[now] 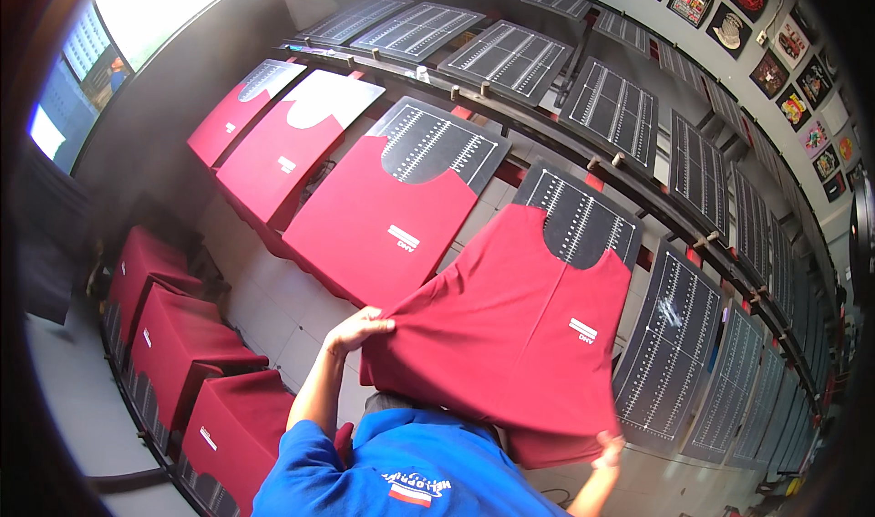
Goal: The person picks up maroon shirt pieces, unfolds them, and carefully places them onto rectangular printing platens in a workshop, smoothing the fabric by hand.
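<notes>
A red shirt panel with a scooped neck cut-out and a small white print is stretched between my two hands. Its neck end lies over a dark board marked with white ruler lines. My left hand pinches the panel's left edge, pulling the cloth into creases. At the lower right corner, my right hand grips the hem, its fingers slightly blurred. Most of the board is hidden beneath the cloth, and the panel's near edge hangs close to my blue shirt.
Left of the held panel, another red panel lies smooth on its board, with more beyond it. Bare marked boards continue to the right along a dark rail. Several cloth-covered boards stand at lower left above the tiled floor.
</notes>
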Tool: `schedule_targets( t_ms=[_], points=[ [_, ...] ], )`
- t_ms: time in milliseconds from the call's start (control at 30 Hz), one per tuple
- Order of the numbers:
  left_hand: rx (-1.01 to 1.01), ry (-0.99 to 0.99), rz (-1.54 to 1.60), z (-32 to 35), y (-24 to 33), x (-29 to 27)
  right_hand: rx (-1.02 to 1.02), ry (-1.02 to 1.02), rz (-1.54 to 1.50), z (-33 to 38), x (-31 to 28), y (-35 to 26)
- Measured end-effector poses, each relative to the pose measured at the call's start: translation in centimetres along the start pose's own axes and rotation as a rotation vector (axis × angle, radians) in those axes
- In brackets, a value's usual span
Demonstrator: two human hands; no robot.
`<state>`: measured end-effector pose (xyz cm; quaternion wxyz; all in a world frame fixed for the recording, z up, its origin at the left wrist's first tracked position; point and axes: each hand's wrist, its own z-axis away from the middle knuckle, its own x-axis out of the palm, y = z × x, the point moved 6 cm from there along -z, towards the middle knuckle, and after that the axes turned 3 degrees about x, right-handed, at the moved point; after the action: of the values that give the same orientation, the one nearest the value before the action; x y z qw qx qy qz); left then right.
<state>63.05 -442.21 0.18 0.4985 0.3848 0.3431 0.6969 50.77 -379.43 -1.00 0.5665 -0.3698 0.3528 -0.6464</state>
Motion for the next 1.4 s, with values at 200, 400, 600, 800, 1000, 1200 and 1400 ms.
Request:
schedule_targets(
  t_ms=[200, 400, 600, 800, 1000, 1200, 1400],
  points=[
    [0.535, -0.168, 0.313, 0.5, 18.2, -1.3, -0.597, -0.345, -0.132, 4.5, 6.5, -20.3],
    [1.040, -0.305, 0.334, 6.3, 30.8, -12.1, -1.207, 0.066, 0.111, 13.2, 14.6, -24.1],
    [0.828, -0.167, 0.179, 5.8, 33.8, -26.2, -0.802, -0.180, -0.259, 13.7, 35.4, -22.8],
    [0.898, 0.222, -0.379, -0.8, 36.4, -39.7, -0.709, -0.008, 0.058, 8.0, 49.8, -24.2],
    [0.808, -0.126, 0.489, -2.8, 44.1, -40.0, -0.792, 0.001, -0.083, 10.5, 57.8, -30.9],
    [0.825, -0.062, 0.368, 7.7, 43.4, -38.8, -0.723, -0.093, -0.152, 19.3, 57.7, -30.7],
    [0.547, 0.233, 0.154, 11.5, 28.5, -40.2, -0.487, 0.163, 0.307, 20.4, 51.8, -13.5]
  ],
)
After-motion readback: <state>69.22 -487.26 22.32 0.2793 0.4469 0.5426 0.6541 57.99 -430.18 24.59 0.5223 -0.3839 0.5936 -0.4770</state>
